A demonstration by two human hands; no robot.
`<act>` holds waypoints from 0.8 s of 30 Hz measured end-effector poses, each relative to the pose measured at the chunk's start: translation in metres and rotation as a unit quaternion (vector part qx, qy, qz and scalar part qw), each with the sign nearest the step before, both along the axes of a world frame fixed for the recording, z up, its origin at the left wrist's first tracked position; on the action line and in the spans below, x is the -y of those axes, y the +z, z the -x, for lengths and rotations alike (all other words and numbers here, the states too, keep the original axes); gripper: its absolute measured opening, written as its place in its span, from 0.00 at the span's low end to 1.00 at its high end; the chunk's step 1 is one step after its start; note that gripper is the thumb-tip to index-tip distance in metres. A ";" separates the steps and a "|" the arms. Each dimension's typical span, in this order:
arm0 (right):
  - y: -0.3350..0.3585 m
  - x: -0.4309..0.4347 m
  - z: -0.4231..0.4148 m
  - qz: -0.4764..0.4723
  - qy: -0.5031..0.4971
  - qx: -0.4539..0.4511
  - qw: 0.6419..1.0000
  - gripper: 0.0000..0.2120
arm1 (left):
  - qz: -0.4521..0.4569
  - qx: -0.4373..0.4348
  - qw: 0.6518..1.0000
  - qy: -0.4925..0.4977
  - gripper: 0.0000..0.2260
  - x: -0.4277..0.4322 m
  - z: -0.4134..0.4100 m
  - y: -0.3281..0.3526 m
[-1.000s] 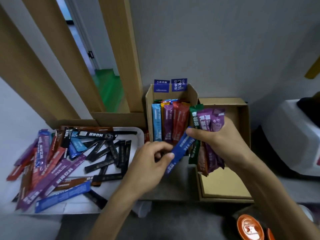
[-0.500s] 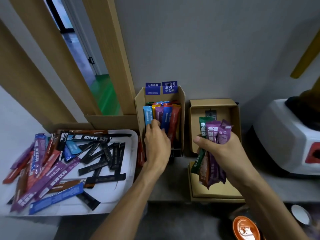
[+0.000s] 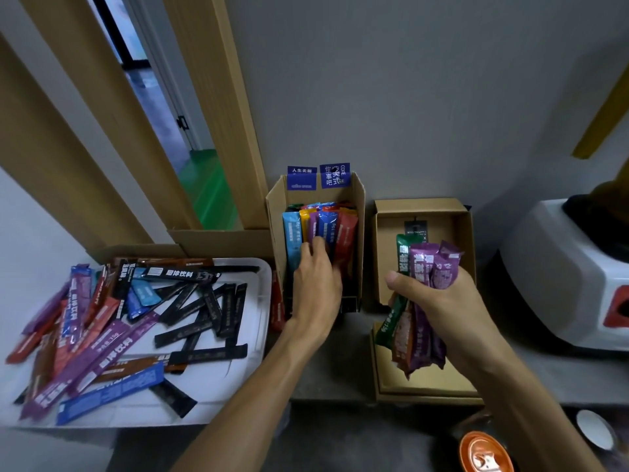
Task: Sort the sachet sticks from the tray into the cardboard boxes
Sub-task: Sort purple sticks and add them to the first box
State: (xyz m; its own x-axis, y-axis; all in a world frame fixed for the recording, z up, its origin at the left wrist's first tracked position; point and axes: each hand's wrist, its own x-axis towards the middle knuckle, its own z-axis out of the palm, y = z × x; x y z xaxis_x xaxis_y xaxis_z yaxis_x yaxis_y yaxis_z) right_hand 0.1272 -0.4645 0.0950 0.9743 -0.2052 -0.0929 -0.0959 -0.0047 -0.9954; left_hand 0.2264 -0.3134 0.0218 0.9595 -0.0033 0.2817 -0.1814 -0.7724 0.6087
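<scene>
Left hand (image 3: 315,291), grip indiscernible, on sticks (image 3: 344,237) in 12 o'clock box (image 3: 277,212); right hand (image 3: 452,301) at 3 o'clock, tight round bundle (image 3: 421,264).

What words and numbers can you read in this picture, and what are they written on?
"人生无解": on the left blue flap of the tall cardboard box.
"固体饮料": on the black sachet stick in the tray.
"15g": on the purple stick in the tray.
Too blurred to read surely: the print on the right blue flap and on the bunch of sticks in the right hand.
</scene>
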 end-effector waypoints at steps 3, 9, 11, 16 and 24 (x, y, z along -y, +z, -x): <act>-0.001 -0.001 -0.002 -0.018 -0.002 0.002 1.000 0.11 | 0.017 0.003 1.000 0.007 0.27 0.003 -0.003 -0.002; 0.002 0.000 -0.006 -0.088 -0.025 -0.001 0.996 0.12 | 0.059 -0.005 0.998 0.001 0.16 -0.003 0.006 0.006; 0.002 0.000 -0.008 -0.140 -0.028 0.001 0.990 0.11 | 0.113 -0.015 0.993 -0.031 0.08 -0.013 0.022 0.013; 0.004 -0.006 -0.012 -0.212 -0.032 0.013 0.977 0.07 | 0.250 -0.134 0.939 -0.194 0.11 -0.026 0.080 0.035; 0.003 -0.015 -0.010 -0.189 -0.008 0.021 0.982 0.08 | 0.304 -0.120 0.930 -0.167 0.07 -0.034 0.098 0.040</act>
State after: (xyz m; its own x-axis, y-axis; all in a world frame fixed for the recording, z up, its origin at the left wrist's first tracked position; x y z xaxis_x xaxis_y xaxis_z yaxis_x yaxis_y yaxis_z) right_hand 0.1371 -0.4500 0.0984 0.9758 -0.1789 -0.1257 -0.0525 0.3664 -0.9290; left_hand 0.1282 -0.2792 0.0623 0.9688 -0.2239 0.1062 -0.1518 -0.1975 0.9685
